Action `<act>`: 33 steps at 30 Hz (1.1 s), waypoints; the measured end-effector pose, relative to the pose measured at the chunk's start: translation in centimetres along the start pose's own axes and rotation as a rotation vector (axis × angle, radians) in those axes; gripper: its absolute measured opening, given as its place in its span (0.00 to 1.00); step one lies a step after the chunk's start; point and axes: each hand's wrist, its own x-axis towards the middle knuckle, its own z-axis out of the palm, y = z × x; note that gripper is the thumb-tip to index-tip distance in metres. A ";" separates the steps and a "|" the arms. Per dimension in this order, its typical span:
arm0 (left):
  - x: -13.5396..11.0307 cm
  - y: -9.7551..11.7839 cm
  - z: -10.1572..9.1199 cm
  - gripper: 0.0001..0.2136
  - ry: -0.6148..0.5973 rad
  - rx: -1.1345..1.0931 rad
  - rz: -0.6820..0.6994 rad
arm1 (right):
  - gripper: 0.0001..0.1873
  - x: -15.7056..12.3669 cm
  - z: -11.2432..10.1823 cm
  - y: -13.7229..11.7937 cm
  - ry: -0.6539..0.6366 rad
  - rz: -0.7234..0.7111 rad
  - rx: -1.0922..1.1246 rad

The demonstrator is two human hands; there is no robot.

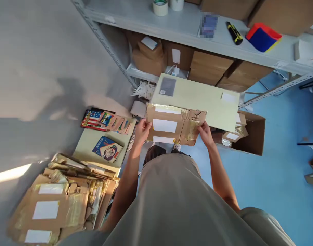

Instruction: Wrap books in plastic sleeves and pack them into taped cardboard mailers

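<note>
Between my two hands is a flattened cardboard box (180, 131) with white labels and strips of clear tape. My left hand (143, 131) pinches its left edge, thumb on top. At the right edge, the fingers of my right hand (205, 134) are closed on the cardboard. The box is held over the near side of a pale table (197, 94), covering part of its front edge. A grey card (168, 86) and a white label (228, 97) lie on that table.
Flattened cartons (46, 208) are piled at lower left, by a side table (88, 138) with booklets (107, 149). An open carton (253, 133) holding small parcels stands at right. A metal shelf (182, 30) carries tape rolls (160, 7) and a box cutter (234, 33).
</note>
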 end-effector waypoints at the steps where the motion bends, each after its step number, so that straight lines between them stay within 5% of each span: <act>1: 0.9 0.4 1.5 0.18 -0.002 0.008 0.001 | 0.34 0.7 -1.0 0.2 0.000 -0.004 -0.024; 5: 4.5 2.0 6.2 0.17 -0.091 -0.037 0.020 | 0.32 3.3 -4.4 0.5 0.023 0.023 -0.072; 12: 12.3 3.9 10.9 0.14 -0.259 -0.044 -0.017 | 0.20 8.1 -7.4 -1.0 0.142 0.015 -0.183; 22: 22.5 4.6 16.6 0.07 -0.377 -0.034 -0.018 | 0.23 15.0 -6.6 -1.0 0.378 0.005 -0.234; 33: 26.0 3.1 18.3 0.16 -0.497 -0.135 -0.068 | 0.31 14.6 -4.6 -2.0 0.378 0.129 -0.228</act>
